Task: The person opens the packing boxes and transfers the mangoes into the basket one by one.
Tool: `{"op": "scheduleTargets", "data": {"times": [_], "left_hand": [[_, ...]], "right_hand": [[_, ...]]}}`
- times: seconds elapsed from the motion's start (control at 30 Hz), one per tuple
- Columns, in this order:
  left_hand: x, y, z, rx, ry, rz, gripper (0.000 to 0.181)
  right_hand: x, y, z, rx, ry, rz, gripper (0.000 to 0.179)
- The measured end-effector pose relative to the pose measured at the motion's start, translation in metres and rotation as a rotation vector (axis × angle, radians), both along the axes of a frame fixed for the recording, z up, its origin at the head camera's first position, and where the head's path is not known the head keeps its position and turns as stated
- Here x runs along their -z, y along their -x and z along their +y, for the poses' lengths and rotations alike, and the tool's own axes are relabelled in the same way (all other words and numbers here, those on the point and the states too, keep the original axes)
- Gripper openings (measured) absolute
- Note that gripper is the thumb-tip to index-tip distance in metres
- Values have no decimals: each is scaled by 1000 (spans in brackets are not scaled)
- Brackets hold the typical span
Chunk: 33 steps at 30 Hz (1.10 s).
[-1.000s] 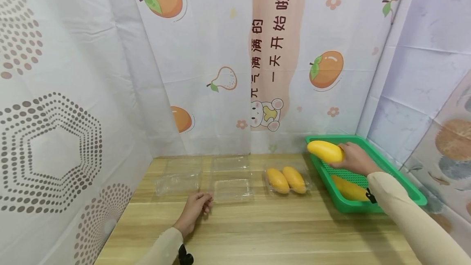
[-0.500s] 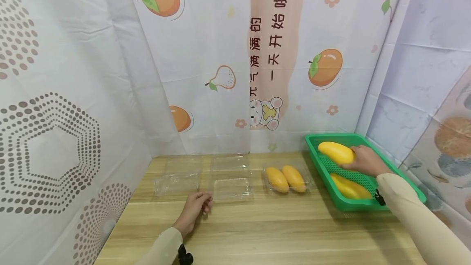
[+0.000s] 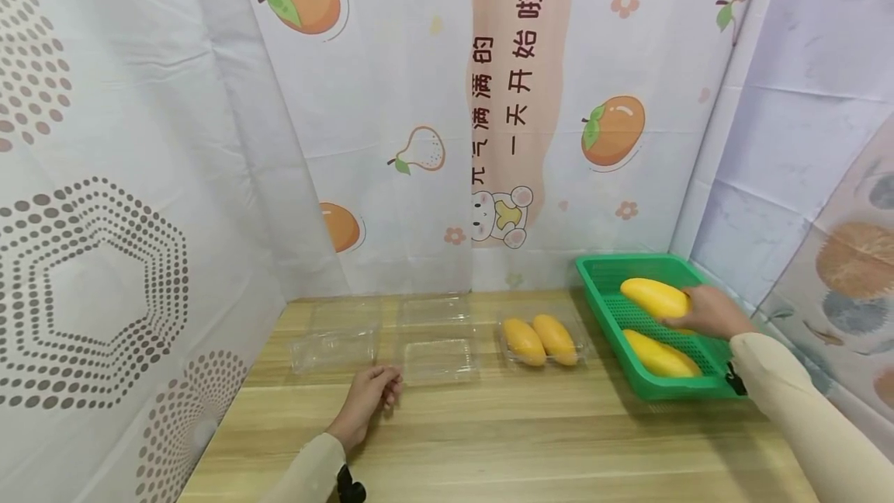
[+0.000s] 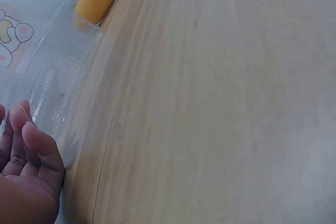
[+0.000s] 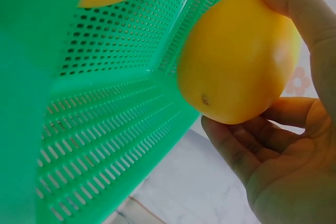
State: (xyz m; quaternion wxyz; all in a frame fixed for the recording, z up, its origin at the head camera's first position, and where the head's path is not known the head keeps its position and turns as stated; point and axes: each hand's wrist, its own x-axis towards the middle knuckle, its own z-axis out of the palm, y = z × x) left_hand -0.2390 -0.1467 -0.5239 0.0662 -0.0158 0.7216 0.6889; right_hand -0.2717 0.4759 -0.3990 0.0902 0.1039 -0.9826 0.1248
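Note:
My right hand grips a yellow mango above the green basket. In the right wrist view, the thumb and fingers hold that mango from both sides. Another mango lies on the basket's floor below it. On the wooden table my left hand rests with loosely curled fingers and holds nothing. It lies just in front of two clear plastic boxes, the left one and the middle one. A third clear box holds two mangoes side by side.
Printed cloth curtains close off the back and both sides of the table. The basket stands at the table's right, against the right-hand curtain. The clear boxes stand in a row along the back, lids raised on the left and middle ones.
My right hand has moved right and slightly down with the mango, farther over the basket. The left hand has stayed in place.

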Motion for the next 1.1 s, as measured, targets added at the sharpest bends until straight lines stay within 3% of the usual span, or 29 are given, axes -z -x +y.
{"op": "scheduleTargets", "data": {"times": [1.1], "left_hand": [[-1,1,-2,3,-4,0,31]], "right_hand": [[10,-30,23,110,13,-294,51]]}}
